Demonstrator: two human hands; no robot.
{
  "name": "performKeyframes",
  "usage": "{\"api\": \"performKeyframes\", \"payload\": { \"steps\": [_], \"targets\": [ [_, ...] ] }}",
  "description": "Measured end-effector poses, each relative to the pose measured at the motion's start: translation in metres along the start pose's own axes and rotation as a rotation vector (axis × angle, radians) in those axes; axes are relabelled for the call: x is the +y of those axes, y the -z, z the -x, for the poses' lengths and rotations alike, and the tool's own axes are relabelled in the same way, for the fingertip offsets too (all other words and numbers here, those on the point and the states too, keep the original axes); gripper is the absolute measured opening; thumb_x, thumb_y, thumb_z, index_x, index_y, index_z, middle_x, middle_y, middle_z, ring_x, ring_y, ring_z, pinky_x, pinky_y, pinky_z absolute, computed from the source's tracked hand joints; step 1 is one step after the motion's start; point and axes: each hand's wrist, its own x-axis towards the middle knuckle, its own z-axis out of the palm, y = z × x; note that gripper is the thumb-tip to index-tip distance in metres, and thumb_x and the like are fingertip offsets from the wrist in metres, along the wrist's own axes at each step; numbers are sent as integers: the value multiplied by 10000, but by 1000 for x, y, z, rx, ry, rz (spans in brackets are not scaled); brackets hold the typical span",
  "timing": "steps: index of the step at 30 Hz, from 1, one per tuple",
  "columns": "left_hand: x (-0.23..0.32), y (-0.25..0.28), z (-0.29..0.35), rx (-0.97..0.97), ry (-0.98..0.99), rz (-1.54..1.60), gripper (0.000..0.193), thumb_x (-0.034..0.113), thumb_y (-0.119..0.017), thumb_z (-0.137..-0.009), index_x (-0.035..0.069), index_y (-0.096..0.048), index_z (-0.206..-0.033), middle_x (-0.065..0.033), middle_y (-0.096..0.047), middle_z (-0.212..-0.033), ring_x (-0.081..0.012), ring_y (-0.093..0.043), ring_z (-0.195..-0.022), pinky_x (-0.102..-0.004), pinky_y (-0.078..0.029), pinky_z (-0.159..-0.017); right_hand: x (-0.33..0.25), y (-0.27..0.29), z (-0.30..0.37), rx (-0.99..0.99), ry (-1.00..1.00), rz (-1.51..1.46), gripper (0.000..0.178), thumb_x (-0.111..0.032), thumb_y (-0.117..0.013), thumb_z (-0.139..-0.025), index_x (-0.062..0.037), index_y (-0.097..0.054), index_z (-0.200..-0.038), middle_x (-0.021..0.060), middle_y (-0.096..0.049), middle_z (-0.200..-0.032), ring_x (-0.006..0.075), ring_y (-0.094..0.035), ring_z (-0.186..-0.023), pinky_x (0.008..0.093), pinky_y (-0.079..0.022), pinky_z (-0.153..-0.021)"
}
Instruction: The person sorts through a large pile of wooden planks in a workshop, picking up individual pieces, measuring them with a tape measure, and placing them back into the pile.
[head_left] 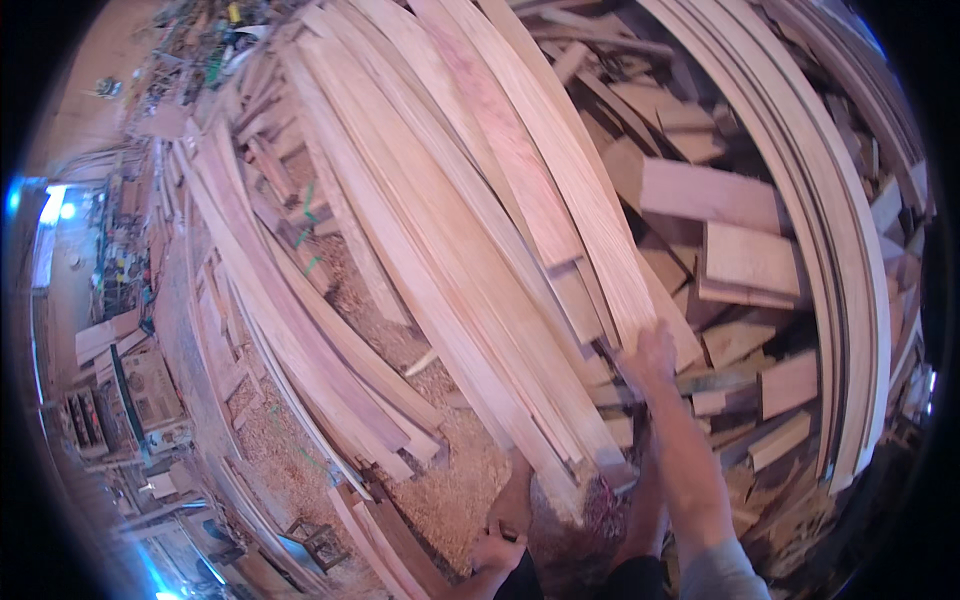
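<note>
My right hand (648, 358) reaches forward and is closed on the near end of a long pale wooden board (590, 190). The fingers wrap its end, and their undersides are hidden. Beside it on the left lies a shorter pinkish board (510, 150). My left hand (497, 548) is held low near my leg, curled round something small and dark that I cannot make out. Left of the gripped board, a stack of long planks (430, 240) stretches away from me, its near ends close to my legs.
Offcut blocks (710, 195) lie in a jumbled pile to the right, beside more long curved-looking boards (840, 240). Further planks (290, 330) lie to the left over sawdust and shavings (440, 510). A workbench area with clutter (120, 390) stands at the far left.
</note>
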Motion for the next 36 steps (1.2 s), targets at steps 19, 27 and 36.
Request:
{"api": "performKeyframes", "payload": {
  "steps": [19,27,36],
  "targets": [
    [299,218,111,-1039,-825,1883,780,636,-455,-929,61,-351,-1446,-156,-475,-1409,-311,-476,-1282,-474,-401,-1070,148,219,471,275,37,-44,409,-239,-804,-666,-93,-520,-922,288,-569,-1150,481,-578,-964,567,-501,-809],
    [370,210,212,-818,-755,1744,517,349,-567,-981,24,-448,-1366,-116,-561,-1300,-212,-543,-1191,-401,-470,-996,218,257,458,440,83,53,454,-234,-778,-722,-74,-477,-1022,316,-563,-1105,495,-581,-953,604,-492,-787],
    [541,276,295,-638,-1233,1125,674,443,-591,-952,-68,-434,-1363,-147,-593,-1260,-226,-566,-1153,-357,-439,-984,321,351,338,524,-176,124,386,-79,-700,-724,58,-533,-1045,293,-484,-1287,483,-474,-1178,535,-403,-991]
  ]
}}
